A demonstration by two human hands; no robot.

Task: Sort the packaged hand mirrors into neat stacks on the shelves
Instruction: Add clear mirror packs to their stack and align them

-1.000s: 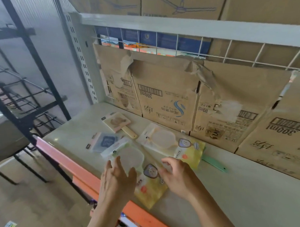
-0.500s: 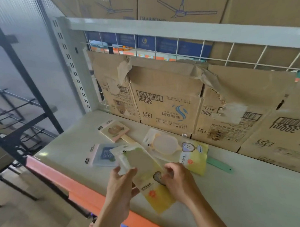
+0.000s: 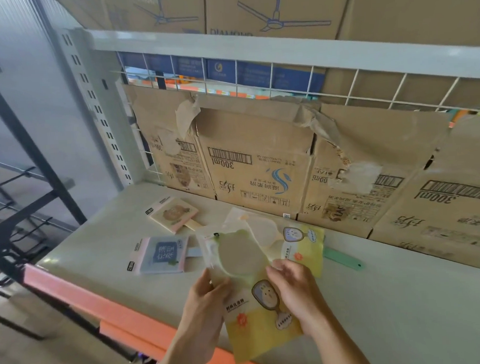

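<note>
While both hands (image 3: 203, 297) (image 3: 297, 290) pinch the yellow mirror pack (image 3: 254, 298), open shelf (image 3: 401, 312) lies rightward.

A stockroom or shop back area: metal racking with a slotted upright (image 3: 95, 110) at ten o'clock, a wire grid (image 3: 257, 80) backing the shelf (image 3: 400, 298), flattened cartons (image 3: 260, 164) at twelve, ceiling-fan boxes (image 3: 254, 12) stacked above.
</note>
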